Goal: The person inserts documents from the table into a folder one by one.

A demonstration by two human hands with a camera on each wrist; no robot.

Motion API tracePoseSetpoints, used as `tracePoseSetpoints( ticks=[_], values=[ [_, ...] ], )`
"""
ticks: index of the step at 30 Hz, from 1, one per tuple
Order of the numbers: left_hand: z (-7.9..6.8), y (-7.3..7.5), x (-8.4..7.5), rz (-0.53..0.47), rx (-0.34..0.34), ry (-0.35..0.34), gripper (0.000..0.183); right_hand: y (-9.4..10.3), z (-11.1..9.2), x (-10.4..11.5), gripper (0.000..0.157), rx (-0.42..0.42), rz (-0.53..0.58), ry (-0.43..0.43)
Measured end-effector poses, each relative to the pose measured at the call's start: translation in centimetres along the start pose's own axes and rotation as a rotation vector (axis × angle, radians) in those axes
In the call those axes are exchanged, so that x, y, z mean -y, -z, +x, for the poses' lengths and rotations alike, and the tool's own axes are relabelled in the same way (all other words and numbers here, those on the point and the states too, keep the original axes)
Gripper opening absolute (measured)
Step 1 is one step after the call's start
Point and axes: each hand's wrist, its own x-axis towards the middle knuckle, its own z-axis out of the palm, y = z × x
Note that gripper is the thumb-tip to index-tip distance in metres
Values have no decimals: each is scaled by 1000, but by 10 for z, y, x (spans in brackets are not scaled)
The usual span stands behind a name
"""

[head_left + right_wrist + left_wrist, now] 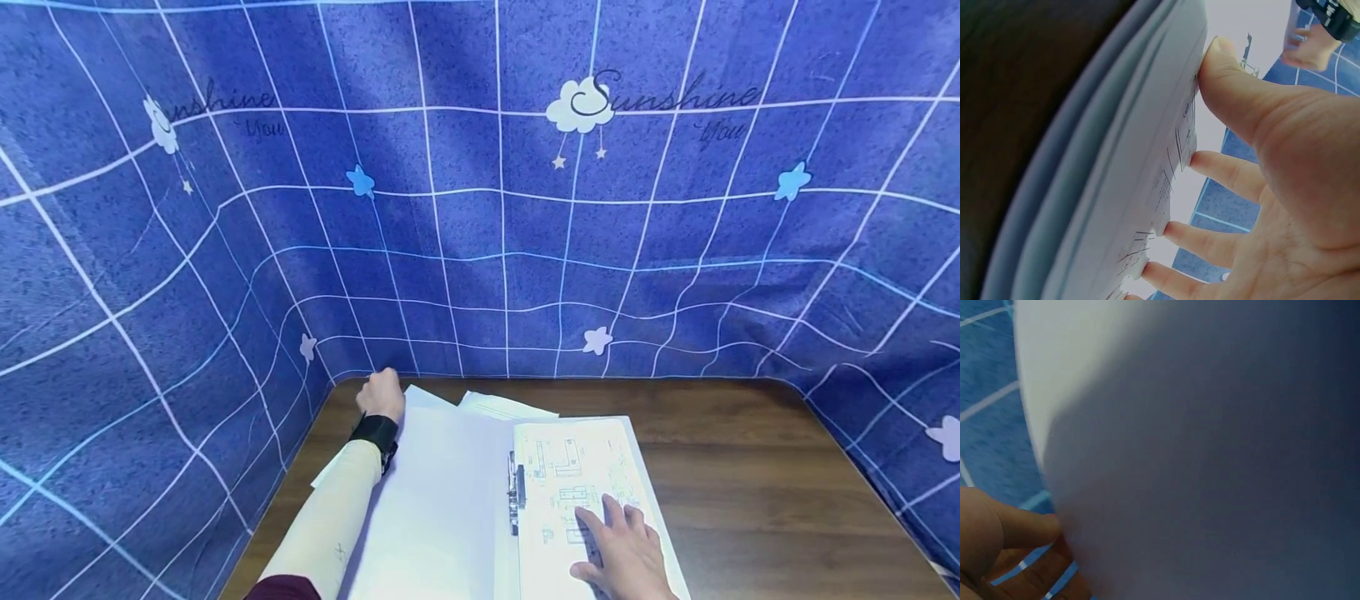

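A clip folder lies open on the table, its pale inner cover [435,500] at the left. On its right side, printed sheets with line drawings [609,450] lie beside a metal clip [517,493]. At the cover's far left corner, my left hand [381,395] pinches the edge; the left wrist view shows thumb and fingers at the rim of the cover [1179,456]. My right hand [628,554] rests on the drawings with fingers spread. In the right wrist view its fingertips press on the top sheet [1141,156].
Loose white paper [504,406] sticks out behind the folder, and another paper corner [324,473] shows under the left forearm. The brown wooden table [757,492] extends to the right. A blue grid-patterned cloth [480,208] hangs around the back and sides.
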Motion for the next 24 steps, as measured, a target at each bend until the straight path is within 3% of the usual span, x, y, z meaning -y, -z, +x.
tracePoseSetpoints(
  ticks=[5, 10, 19, 24],
  values=[
    [6, -12, 26, -32, 50, 97, 22, 1, 1, -1, 79, -2, 5, -1],
    [7, -20, 40, -40, 119, 166, 29, 1, 2, -1, 80, 21, -1, -24],
    [4, -35, 47, -57, 216, 229, 36, -5, 3, 0, 83, 41, -8, -20],
    [3, -39, 46, -48, 202, 219, 35, -5, 5, -1, 84, 28, -16, -15]
  ],
)
